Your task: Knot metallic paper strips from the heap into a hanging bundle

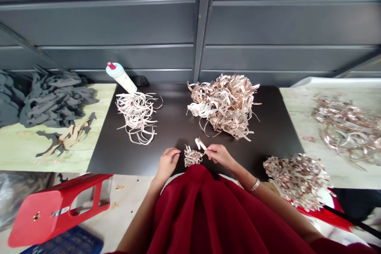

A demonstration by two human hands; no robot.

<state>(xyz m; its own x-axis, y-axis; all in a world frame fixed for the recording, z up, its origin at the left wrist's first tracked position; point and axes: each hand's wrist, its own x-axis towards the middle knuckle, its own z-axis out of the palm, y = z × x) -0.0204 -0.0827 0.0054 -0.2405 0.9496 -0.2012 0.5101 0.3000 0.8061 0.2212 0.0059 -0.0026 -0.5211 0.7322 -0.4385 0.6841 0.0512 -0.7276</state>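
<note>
My right hand [218, 154] pinches a short pale strip [200, 143] between thumb and fingertips, its free end pointing up and left. Just below that strip lies a small pile of cut shiny pieces [192, 156], at the front edge of the dark tabletop [174, 123]. Left of this pile, my left hand [170, 160] is curled with thumb and forefinger close together; whatever is between them, if anything, is too small to make out. Beyond my hands sit a big heap of rose-gold and white strips [229, 105] and a looser bundle of white strips [137, 115].
A tumbler [125, 79] with a pink cap leans at the back left. Grey cut pieces [56, 99] are heaped on the left table. On the right are more shiny strips [348, 127] and a pile of small pieces [297, 178]. A red stool [38, 214] stands lower left.
</note>
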